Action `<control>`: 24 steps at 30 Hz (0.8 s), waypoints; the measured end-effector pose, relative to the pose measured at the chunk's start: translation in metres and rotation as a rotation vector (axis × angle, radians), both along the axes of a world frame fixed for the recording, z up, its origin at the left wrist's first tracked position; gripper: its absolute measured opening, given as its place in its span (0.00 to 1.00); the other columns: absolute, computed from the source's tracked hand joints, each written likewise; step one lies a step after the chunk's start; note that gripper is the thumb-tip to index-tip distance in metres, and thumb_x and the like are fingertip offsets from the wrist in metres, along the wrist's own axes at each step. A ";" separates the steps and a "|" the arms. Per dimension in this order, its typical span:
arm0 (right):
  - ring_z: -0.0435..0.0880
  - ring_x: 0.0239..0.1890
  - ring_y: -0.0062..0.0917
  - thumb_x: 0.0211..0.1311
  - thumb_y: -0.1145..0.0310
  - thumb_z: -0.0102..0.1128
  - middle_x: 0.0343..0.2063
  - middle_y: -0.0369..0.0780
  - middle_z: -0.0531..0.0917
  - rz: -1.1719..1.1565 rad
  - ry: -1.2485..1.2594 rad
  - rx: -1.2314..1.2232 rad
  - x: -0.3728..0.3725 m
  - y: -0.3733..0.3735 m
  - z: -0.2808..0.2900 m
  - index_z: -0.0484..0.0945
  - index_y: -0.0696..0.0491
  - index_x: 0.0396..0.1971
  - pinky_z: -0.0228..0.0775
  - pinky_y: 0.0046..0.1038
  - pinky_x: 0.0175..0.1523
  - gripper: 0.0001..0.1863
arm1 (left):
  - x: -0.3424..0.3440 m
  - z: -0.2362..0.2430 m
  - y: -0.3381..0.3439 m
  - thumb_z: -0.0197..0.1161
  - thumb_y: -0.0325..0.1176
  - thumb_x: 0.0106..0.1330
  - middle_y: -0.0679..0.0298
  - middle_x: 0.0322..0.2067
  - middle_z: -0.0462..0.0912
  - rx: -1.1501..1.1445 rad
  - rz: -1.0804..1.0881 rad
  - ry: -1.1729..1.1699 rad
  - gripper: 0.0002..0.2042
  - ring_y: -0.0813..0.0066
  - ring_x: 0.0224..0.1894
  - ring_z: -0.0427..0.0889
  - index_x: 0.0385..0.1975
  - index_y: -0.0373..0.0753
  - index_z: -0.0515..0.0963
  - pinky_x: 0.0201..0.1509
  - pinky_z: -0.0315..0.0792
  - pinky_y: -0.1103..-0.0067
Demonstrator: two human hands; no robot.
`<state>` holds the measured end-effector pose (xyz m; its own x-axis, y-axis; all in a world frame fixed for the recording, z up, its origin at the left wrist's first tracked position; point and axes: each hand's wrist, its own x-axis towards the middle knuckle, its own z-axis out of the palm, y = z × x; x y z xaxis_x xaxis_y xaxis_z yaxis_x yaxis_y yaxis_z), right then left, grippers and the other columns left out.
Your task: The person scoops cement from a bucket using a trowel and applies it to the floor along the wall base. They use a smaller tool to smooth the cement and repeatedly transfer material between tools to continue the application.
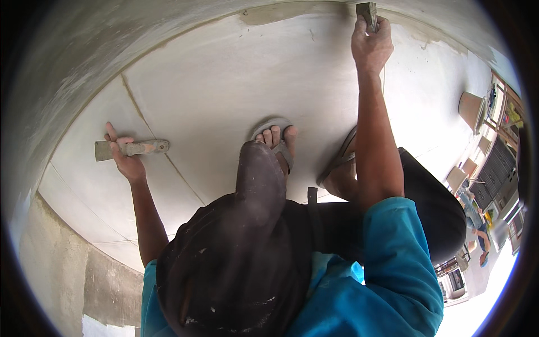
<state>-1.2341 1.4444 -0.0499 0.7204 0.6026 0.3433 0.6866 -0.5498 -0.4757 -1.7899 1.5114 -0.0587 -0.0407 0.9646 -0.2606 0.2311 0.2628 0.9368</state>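
My left hand (127, 160) holds a putty knife (147, 147) crosswise just above the pale floor tiles. One finger sticks out past the handle; the stubby blade points left, and grey residue coats the tool. Stretched far forward to the right, my right hand (373, 48) grips a small grey-brown block (367, 12) at the foot of the wall. It looks like a sanding block, though its underside is hidden. Whether it touches the wall I cannot tell. Near its reach, a grey smear (275, 12) runs along the wall's base.
Large pale tiles (208, 73) cover the floor, with joints between them. A curving plastered wall (62, 73) bounds it at left and ahead. My sandalled feet (275, 137) stand in the middle. At right are a bucket (470, 109), several other containers, dark cabinets (495, 174) and another person (482, 241).
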 end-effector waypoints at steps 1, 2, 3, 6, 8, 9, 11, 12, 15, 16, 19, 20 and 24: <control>0.87 0.30 0.38 0.59 0.62 0.64 0.26 0.44 0.86 -0.006 0.034 -0.058 0.003 0.000 -0.003 0.77 0.55 0.34 0.76 0.37 0.37 0.12 | -0.003 -0.002 0.000 0.33 0.46 0.77 0.60 0.73 0.53 0.001 -0.003 -0.009 0.26 0.60 0.77 0.33 0.25 0.37 0.74 0.76 0.35 0.64; 0.87 0.30 0.39 0.59 0.61 0.64 0.26 0.44 0.86 -0.013 0.070 -0.117 0.002 0.002 -0.003 0.77 0.55 0.34 0.76 0.38 0.38 0.12 | -0.005 -0.004 0.000 0.34 0.46 0.77 0.60 0.73 0.53 0.004 -0.011 -0.013 0.26 0.60 0.77 0.32 0.25 0.37 0.74 0.76 0.35 0.65; 0.86 0.31 0.40 0.58 0.61 0.65 0.27 0.45 0.86 -0.021 0.105 -0.177 0.000 0.005 -0.003 0.77 0.55 0.34 0.76 0.39 0.39 0.13 | -0.007 -0.005 -0.001 0.34 0.46 0.77 0.61 0.74 0.53 0.007 -0.020 -0.017 0.26 0.61 0.77 0.32 0.24 0.37 0.74 0.76 0.35 0.65; 0.86 0.32 0.44 0.57 0.61 0.65 0.26 0.46 0.85 0.005 0.100 -0.149 -0.036 0.021 -0.013 0.77 0.54 0.34 0.75 0.40 0.39 0.13 | -0.006 -0.003 -0.001 0.34 0.46 0.77 0.62 0.74 0.52 0.005 -0.008 -0.047 0.26 0.62 0.77 0.31 0.24 0.37 0.74 0.76 0.35 0.65; 0.83 0.29 0.47 0.56 0.63 0.65 0.26 0.48 0.82 0.127 0.023 -0.135 -0.055 0.023 -0.017 0.75 0.55 0.32 0.74 0.44 0.36 0.12 | -0.004 0.000 0.000 0.35 0.46 0.77 0.62 0.74 0.53 0.004 -0.007 -0.042 0.26 0.63 0.77 0.30 0.24 0.37 0.74 0.76 0.35 0.65; 0.81 0.28 0.47 0.55 0.64 0.65 0.25 0.48 0.80 0.181 0.032 -0.066 -0.070 0.026 -0.015 0.74 0.55 0.32 0.73 0.45 0.36 0.12 | -0.003 0.000 -0.001 0.35 0.46 0.77 0.62 0.74 0.53 0.001 -0.017 -0.024 0.26 0.63 0.77 0.30 0.24 0.37 0.74 0.76 0.35 0.65; 0.79 0.30 0.42 0.52 0.68 0.65 0.23 0.44 0.79 0.279 0.015 -0.017 -0.097 0.034 -0.016 0.74 0.55 0.32 0.72 0.42 0.36 0.11 | -0.002 -0.001 -0.002 0.35 0.46 0.77 0.63 0.74 0.53 -0.009 -0.016 -0.016 0.26 0.64 0.77 0.29 0.24 0.37 0.75 0.76 0.36 0.66; 0.79 0.31 0.41 0.52 0.69 0.65 0.24 0.43 0.80 0.285 0.047 -0.028 -0.112 0.038 -0.012 0.75 0.55 0.33 0.72 0.41 0.36 0.11 | -0.004 -0.001 -0.003 0.35 0.47 0.77 0.64 0.74 0.53 -0.017 -0.004 -0.025 0.26 0.64 0.77 0.29 0.24 0.37 0.75 0.76 0.36 0.66; 0.79 0.32 0.38 0.50 0.72 0.66 0.25 0.42 0.80 0.320 0.143 0.045 -0.150 0.050 -0.007 0.76 0.55 0.37 0.74 0.40 0.38 0.14 | -0.002 -0.002 -0.001 0.35 0.47 0.77 0.65 0.74 0.52 -0.019 0.024 -0.054 0.26 0.64 0.77 0.28 0.24 0.37 0.75 0.76 0.36 0.66; 0.79 0.32 0.38 0.49 0.72 0.66 0.25 0.41 0.80 0.337 0.157 0.071 -0.162 0.054 -0.008 0.75 0.56 0.39 0.74 0.39 0.38 0.15 | -0.001 -0.003 -0.001 0.35 0.47 0.77 0.65 0.74 0.52 -0.018 0.033 -0.065 0.26 0.64 0.77 0.28 0.24 0.37 0.74 0.76 0.36 0.66; 0.79 0.34 0.38 0.49 0.72 0.66 0.25 0.41 0.80 0.354 0.220 0.017 -0.193 0.060 -0.006 0.74 0.56 0.40 0.74 0.38 0.39 0.17 | 0.000 -0.003 0.001 0.35 0.46 0.77 0.65 0.74 0.51 -0.020 0.006 -0.046 0.26 0.63 0.77 0.27 0.24 0.37 0.74 0.76 0.36 0.66; 0.79 0.35 0.38 0.50 0.72 0.66 0.24 0.42 0.80 0.346 0.270 0.025 -0.199 0.062 -0.005 0.74 0.56 0.40 0.74 0.39 0.40 0.17 | 0.001 -0.002 0.001 0.34 0.46 0.77 0.65 0.74 0.51 -0.027 0.011 -0.045 0.26 0.62 0.77 0.28 0.24 0.37 0.74 0.76 0.35 0.65; 0.78 0.33 0.44 0.53 0.69 0.63 0.26 0.47 0.78 0.309 0.386 0.078 -0.183 0.054 0.000 0.71 0.56 0.38 0.71 0.43 0.40 0.15 | -0.002 -0.001 -0.001 0.32 0.45 0.78 0.62 0.74 0.53 -0.009 -0.017 0.023 0.26 0.58 0.77 0.31 0.24 0.37 0.74 0.77 0.34 0.64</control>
